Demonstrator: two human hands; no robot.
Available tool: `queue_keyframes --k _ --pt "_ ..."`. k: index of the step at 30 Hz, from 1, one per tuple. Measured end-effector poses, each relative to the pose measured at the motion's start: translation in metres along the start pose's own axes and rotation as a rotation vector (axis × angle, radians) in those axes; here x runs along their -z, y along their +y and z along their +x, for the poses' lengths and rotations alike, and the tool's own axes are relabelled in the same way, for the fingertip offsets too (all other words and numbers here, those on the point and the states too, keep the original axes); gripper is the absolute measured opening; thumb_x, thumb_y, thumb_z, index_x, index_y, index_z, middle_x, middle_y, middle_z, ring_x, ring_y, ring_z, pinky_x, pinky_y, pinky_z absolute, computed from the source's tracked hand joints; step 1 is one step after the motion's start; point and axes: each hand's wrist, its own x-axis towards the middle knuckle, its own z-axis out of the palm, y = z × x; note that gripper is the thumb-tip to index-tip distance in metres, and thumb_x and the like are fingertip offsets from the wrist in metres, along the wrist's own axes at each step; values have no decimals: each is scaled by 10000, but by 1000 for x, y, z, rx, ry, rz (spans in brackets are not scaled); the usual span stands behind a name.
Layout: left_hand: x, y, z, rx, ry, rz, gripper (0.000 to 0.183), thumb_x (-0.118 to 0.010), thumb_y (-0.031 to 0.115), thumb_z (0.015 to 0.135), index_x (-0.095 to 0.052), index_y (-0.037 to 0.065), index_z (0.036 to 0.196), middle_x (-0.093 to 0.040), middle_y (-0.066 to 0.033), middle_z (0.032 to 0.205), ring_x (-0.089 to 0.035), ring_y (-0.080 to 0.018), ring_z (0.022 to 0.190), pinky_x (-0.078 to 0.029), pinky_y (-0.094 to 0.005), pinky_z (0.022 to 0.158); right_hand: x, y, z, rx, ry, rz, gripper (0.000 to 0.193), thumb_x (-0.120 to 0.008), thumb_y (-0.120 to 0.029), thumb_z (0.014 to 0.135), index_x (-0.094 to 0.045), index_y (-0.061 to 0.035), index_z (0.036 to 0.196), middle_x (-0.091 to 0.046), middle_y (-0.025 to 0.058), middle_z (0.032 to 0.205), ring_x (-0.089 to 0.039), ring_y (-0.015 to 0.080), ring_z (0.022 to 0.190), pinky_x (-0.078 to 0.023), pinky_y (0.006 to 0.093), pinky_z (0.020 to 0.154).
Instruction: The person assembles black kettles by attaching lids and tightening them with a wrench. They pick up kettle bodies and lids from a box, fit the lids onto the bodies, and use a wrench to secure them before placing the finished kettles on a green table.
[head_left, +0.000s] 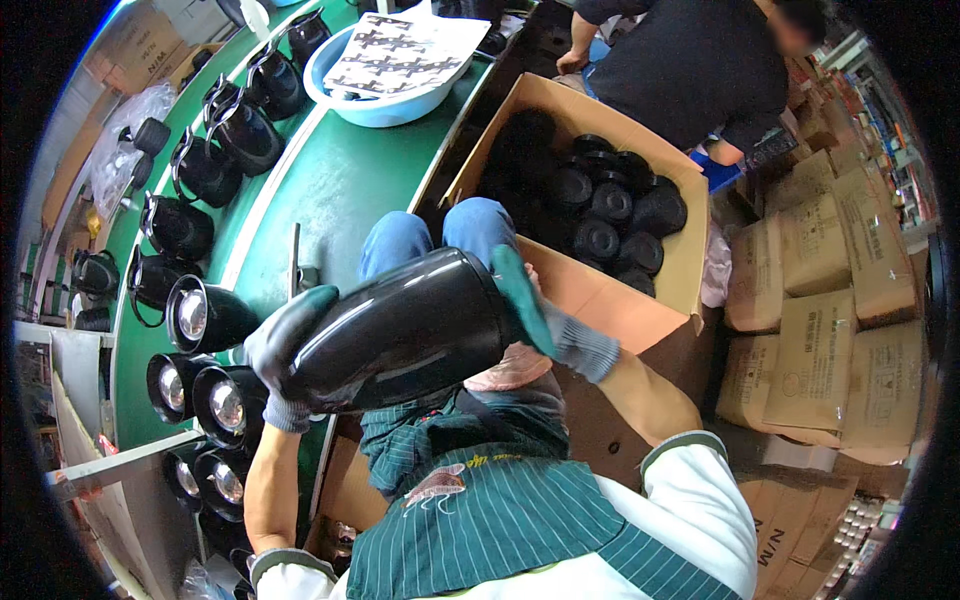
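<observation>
A glossy black thermos jug body lies tilted on its side across my lap, its narrower end up to the right. My left hand, in a grey and green work glove, is closed around the wide left end. My right hand, gloved the same way, presses against the right end, fingers along its rim and side. The palm side of each hand is hidden. Beside my left hand on the green bench stand several black jug bodies with shiny silver insides showing.
Several black handled jugs line the green conveyor bench. A light blue basin holds a printed sheet. At right, an open carton contains round black parts; a person in black works behind it. Stacked cartons stand far right.
</observation>
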Motion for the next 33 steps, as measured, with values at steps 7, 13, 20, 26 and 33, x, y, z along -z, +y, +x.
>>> queue_keyframes --k 7,13,20,26,33 --pt "-45 -102 -144 882 -5 -1057 531 -695 241 917 -555 -3 1368 -610 -143 1335 -599 -256 1197 -517 -391 1012 -31 2 -1 35 105 269 925 -549 -545 988 -142 -5 1620 -112 243 1682 -200 405 1536 -158 505 1248" --pt "16 2 8 -279 -66 264 312 -720 191 828 -762 -1 1070 -754 -183 1006 -751 -303 903 -598 -386 805 -43 56 -46 -156 104 250 614 -401 -184 1080 -162 6 1613 -175 196 1677 -262 303 1527 -253 405 1233" --pt "-48 -123 -179 735 -51 -986 514 -718 257 907 -606 -31 1317 -651 -171 1290 -617 -248 1184 -541 -363 974 -26 -17 20 185 27 117 783 -494 -434 1050 -180 10 1612 -150 186 1691 -231 266 1541 -189 367 1240" --pt "3 -2 -13 82 88 -87 387 -763 173 843 -711 -63 1146 -765 -147 1031 -744 -262 917 -592 -371 875 -16 1 3 -57 20 138 843 -512 -484 1014 -170 -6 1618 -171 211 1677 -209 332 1538 -175 428 1240" --pt "-44 -85 -148 818 -66 -1396 512 -603 178 1021 -446 58 1493 -477 -180 1505 -504 -318 1334 -459 -466 1120 -30 -50 28 112 -4 40 953 -561 -566 949 -160 -26 1624 -181 258 1660 -166 438 1539 -148 519 1240"
